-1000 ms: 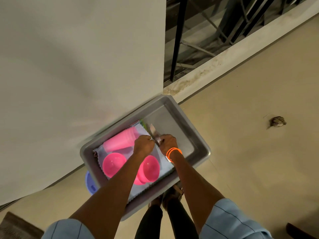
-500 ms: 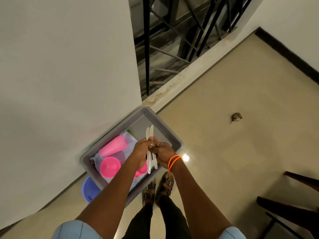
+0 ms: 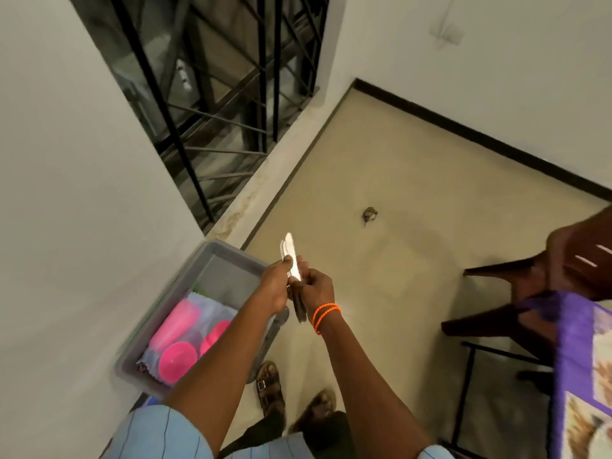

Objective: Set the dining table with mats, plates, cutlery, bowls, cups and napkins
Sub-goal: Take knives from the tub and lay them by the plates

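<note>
My left hand (image 3: 276, 284) and my right hand (image 3: 317, 288) meet in front of me, both closed on a small bundle of table knives (image 3: 291, 260). The pale blades stick up above my fingers and the dark handles hang below. Down to the left, a grey tub (image 3: 228, 260) on the floor holds a pink cup (image 3: 175, 324) lying on its side, pink bowls (image 3: 177, 361) and a pale cloth (image 3: 210, 308). At the right edge shows a corner of the dining table, covered by a purple patterned mat (image 3: 576, 359).
A white wall runs along the left, with a black metal grille (image 3: 212, 94) beyond it. A dark wooden chair (image 3: 543, 283) stands by the table at the right. A small dark scrap (image 3: 370, 215) lies on the beige floor. My sandalled feet (image 3: 270, 389) are below.
Both hands lifted the knives out of the tub and carried them up and to the right. The view swung right, so the chair and the table corner came into sight.
</note>
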